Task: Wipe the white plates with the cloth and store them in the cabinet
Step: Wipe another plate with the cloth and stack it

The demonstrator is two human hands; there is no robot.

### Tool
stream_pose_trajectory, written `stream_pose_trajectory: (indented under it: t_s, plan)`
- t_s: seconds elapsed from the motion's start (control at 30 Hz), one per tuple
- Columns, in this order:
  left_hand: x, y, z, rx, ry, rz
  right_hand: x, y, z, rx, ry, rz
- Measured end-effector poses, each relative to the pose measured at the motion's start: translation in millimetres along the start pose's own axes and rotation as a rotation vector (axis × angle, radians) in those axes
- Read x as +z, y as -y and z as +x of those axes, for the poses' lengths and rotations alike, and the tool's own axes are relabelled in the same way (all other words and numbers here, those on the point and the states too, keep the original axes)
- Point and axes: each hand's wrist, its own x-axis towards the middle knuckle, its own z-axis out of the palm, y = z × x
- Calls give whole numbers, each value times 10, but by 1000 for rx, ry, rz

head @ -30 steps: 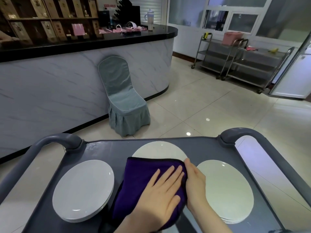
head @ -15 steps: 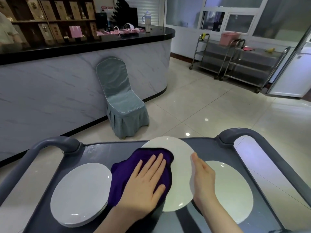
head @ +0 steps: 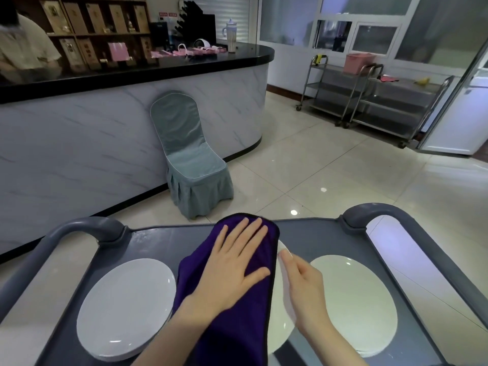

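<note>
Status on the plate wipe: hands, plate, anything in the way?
Left hand flat on purple cloth, cloth covering middle plate. Right hand steadying plate's right rim. Nothing in the way.

Left hand (head: 235, 268) and right hand (head: 303, 286) extend from 2 bare forearms.
</note>
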Motion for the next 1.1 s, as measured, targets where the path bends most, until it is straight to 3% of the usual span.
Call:
stream_pose_trajectory:
  t_s: [0.07, 0.2, 0.3, 0.43, 0.5, 0.63, 0.7, 0.8, 1.0, 1.1]
  plan:
    - [-93, 111, 6, -90, -49, -145, -86, 126, 42, -94, 71, -202]
    - [-282, 198, -40, -369, -16, -654, -271, 399, 208, -208, 211, -448]
    - [-364, 112, 23, -332, -18, -709, -259, 442, 283, -293, 335, -572]
    - [-368, 73, 89, -268, 110, -693, -187, 375, 289, -362, 467, -670]
    - [-335, 118, 8, -397, 44, -772, -221, 444, 301, -329, 431, -613]
    - [-255, 56, -211, -684, -202, -850, -280, 459, 314, -228, 166, -350]
    - [-258, 33, -214, -747, -250, -882, -257, 402, 281, -170, 88, -289]
    - [-300, 135, -145, -666, -197, -844, -253, 367, 272, -172, 137, -325]
    - [-303, 143, -43, -444, 64, -674, -156, 387, 307, -324, 456, -646]
    - [-250, 118, -106, -554, -48, -777, -210, 402, 314, -319, 377, -542]
